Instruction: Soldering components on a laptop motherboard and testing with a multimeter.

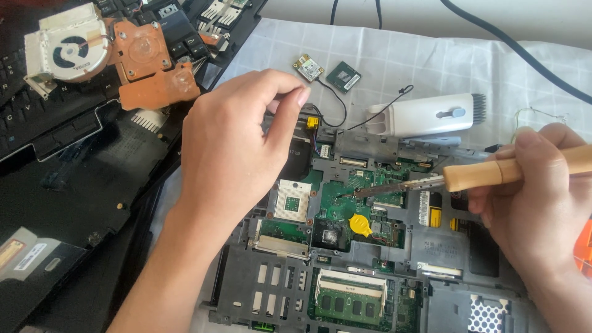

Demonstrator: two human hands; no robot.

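Gripping a wooden-handled soldering iron [431, 182], the right hand [533, 203] touched its tip to the motherboard [345, 203]; the left hand [237, 142] pinched closed above it.

Left hand [231, 148]: our fingers curl, thumb and forefinger pinched together, hovering above the motherboard's [345, 209] left edge.
Left forearm: rises from below-left of the motherboard.
Right hand [533, 197]: we close it in a grip, right of the motherboard.

fan [69, 52] left, perhaps behind motherboard [345, 203]
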